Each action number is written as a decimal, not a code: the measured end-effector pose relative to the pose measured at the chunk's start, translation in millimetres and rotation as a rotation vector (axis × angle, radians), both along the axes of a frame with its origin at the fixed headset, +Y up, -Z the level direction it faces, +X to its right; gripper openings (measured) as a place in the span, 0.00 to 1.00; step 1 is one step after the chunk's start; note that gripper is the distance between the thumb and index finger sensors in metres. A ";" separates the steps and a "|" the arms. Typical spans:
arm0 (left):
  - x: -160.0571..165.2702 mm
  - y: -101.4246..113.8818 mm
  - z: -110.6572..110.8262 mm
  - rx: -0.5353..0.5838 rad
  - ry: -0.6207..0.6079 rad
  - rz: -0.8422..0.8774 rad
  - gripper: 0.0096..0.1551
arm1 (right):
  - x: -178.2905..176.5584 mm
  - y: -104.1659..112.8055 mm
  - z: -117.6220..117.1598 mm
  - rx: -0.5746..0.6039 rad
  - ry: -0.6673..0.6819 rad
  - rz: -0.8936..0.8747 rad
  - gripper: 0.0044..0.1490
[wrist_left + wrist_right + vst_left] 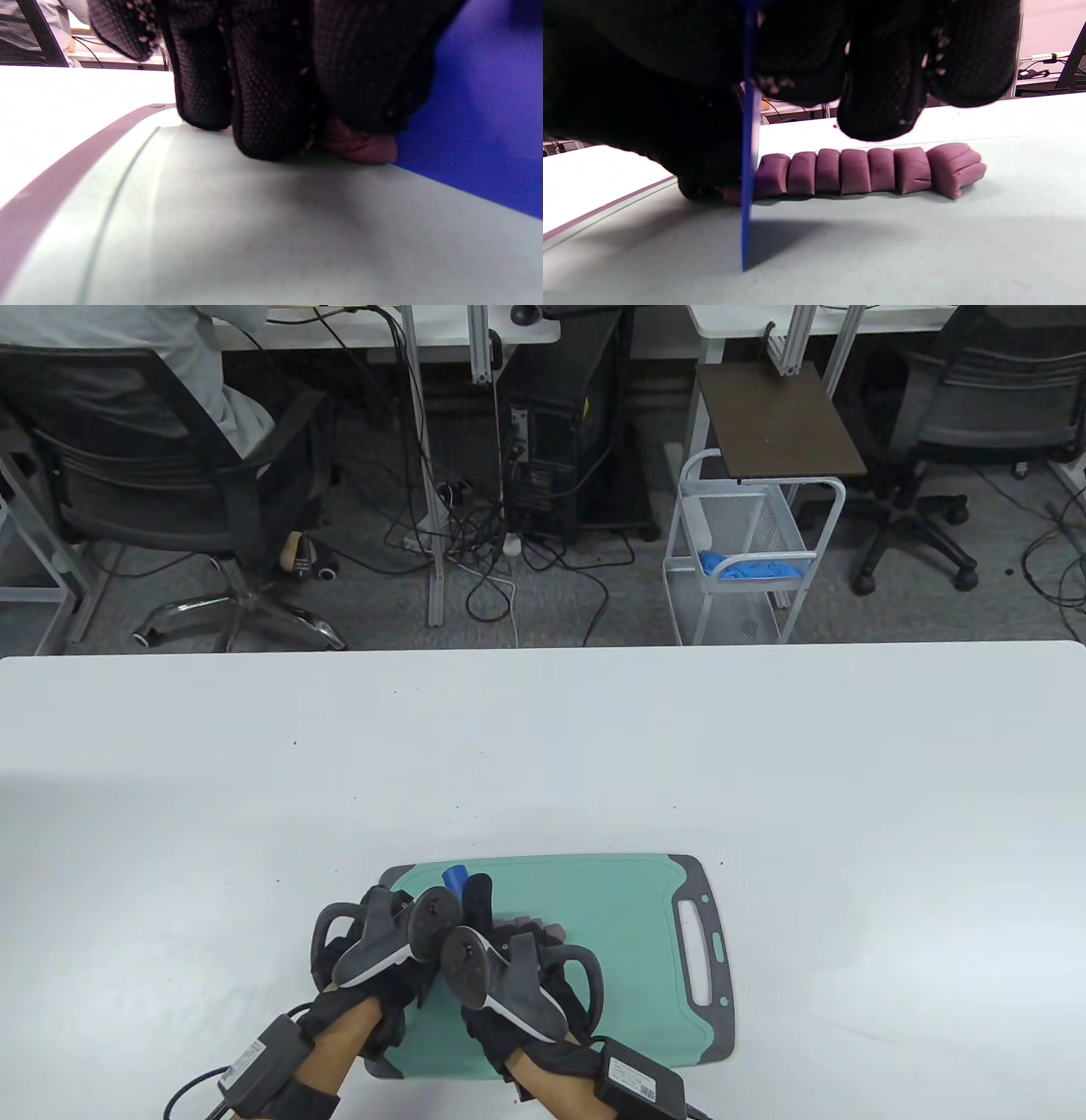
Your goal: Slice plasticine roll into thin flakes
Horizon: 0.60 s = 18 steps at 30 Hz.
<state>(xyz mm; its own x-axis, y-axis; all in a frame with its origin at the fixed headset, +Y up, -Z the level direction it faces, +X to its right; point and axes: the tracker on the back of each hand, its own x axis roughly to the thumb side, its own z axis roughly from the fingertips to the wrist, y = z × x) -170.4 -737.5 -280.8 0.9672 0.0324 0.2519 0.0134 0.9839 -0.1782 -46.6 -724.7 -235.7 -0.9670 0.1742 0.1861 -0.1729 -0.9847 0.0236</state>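
A purple plasticine roll [865, 171] lies on the green cutting board [628, 916], cut into several slices that still sit side by side. My left hand [424, 929] presses its fingers [271, 106] on the roll's uncut end [360, 146]. My right hand [509, 954] grips a blue plastic knife [748, 169]. The blade stands upright across the roll, between the held end and the slices, with its edge down on the board. The blade also fills the right of the left wrist view [488, 106], and its blue tip [456, 875] sticks out past the hands.
The board has a grey rim and a handle slot [697, 954] on its right side. It lies near the front edge of the white table [543, 746]. Office chairs, cables and a white wire cart [747, 551] stand beyond the table.
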 end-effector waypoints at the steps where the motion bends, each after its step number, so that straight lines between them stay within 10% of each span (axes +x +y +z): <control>1: -0.6 0.5 -0.2 -0.028 0.000 -0.001 0.27 | 0.8 -0.4 0.6 0.006 0.000 -0.005 0.56; 18: -2.9 3.8 0.0 -0.004 0.035 -0.018 0.25 | 49.0 31.6 4.1 0.018 -0.062 -0.315 0.54</control>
